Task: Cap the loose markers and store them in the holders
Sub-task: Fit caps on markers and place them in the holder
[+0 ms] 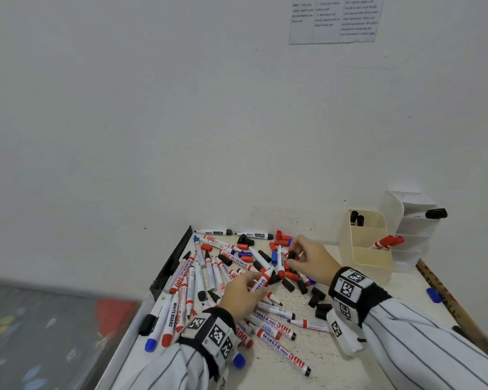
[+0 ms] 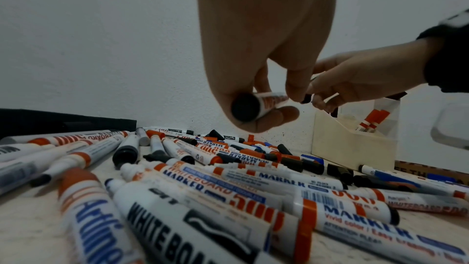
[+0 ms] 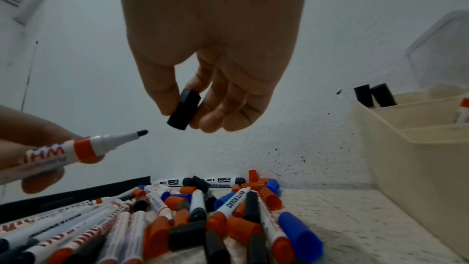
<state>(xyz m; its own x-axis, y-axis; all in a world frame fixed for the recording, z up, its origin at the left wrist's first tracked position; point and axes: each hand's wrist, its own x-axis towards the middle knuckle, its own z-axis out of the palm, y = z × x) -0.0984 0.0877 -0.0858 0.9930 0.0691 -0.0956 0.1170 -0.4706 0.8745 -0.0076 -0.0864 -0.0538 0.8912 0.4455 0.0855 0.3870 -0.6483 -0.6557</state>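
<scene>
My left hand (image 1: pixel 247 288) grips an uncapped whiteboard marker (image 3: pixel 83 150) with a red band and black tip, raised above the pile and pointing right. My right hand (image 1: pixel 304 256) pinches a loose black cap (image 3: pixel 184 110) between thumb and fingers, a short way from the marker's tip. Below both hands lies a heap of loose markers and caps (image 1: pixel 237 277) in red, black and blue. A cream holder (image 1: pixel 378 260) at the right holds black-capped markers in its back section and red-capped ones in the middle. In the left wrist view the held marker (image 2: pixel 256 105) shows its black end.
A white tiered holder (image 1: pixel 414 229) stands behind the cream one with a black marker lying in it. A black eraser bar (image 1: pixel 172 263) lines the table's left edge. A wooden stick (image 1: pixel 457 305) and a blue cap (image 1: pixel 433 294) lie at the right. The wall rises just behind.
</scene>
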